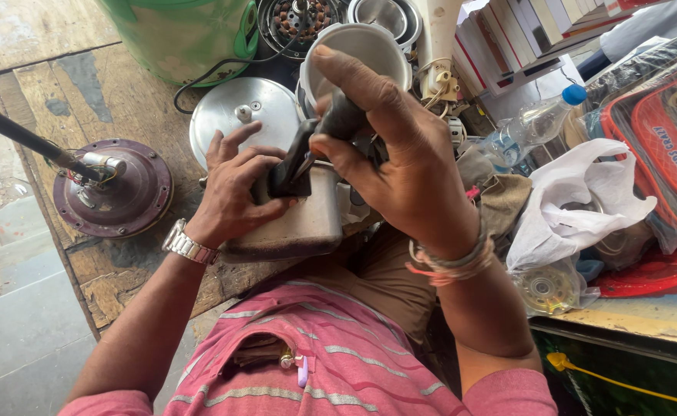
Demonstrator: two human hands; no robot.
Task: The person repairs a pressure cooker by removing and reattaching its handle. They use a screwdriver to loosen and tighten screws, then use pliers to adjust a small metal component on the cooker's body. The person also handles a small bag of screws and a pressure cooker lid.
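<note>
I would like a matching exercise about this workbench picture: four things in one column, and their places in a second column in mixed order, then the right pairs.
Things:
1. dark red round motor housing
2. clear plastic bottle with blue cap
3. metal cooker pot with black handle
4. row of books

Places:
A. between the left hand and right hand
B. top right, standing on edge
C. left side of the wooden bench
D. lying right of the right hand, above the white plastic bag

Pairs: 1-C, 2-D, 3-A, 4-B
</note>
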